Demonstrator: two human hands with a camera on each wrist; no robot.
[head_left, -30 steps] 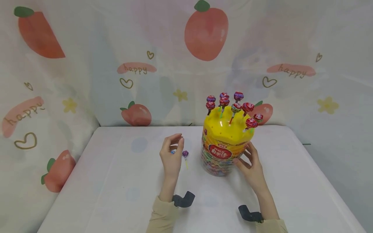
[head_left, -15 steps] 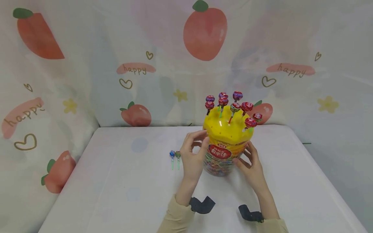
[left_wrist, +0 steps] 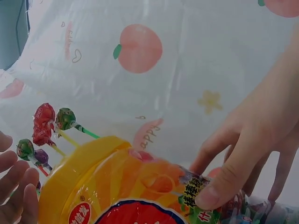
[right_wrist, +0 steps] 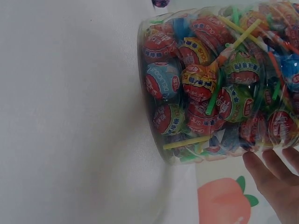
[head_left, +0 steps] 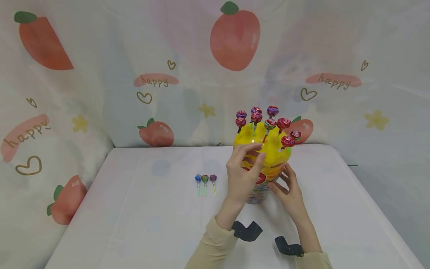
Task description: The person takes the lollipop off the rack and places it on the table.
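A clear candy jar (right_wrist: 201, 93) full of wrapped lollipops stands on the table under a yellow lid (head_left: 273, 158). Several lollipops stick up from the lid, among them one with a green wrapper and red stick (head_left: 270, 124). My right hand (head_left: 291, 194) holds the jar's right side, thumb on the front and fingers behind. In front of the jar, my left hand (head_left: 242, 175) is raised at the lid's near edge with loosely bent fingers and nothing between them. Its fingers (left_wrist: 16, 189) show beside the lid in the left wrist view.
Three lollipops lie in a row left of the jar: blue (head_left: 198, 179), green (head_left: 205, 179) and purple (head_left: 213, 179). The white-covered table (head_left: 134, 213) meets a fruit-printed cloth (head_left: 188, 45) at the back. Black wrist mounts (head_left: 248, 231) jut inward from both wrists.
My left hand has moved right, away from the lollipops on the table and over to the jar's front, uncovering all three. My right hand has stayed on the jar.
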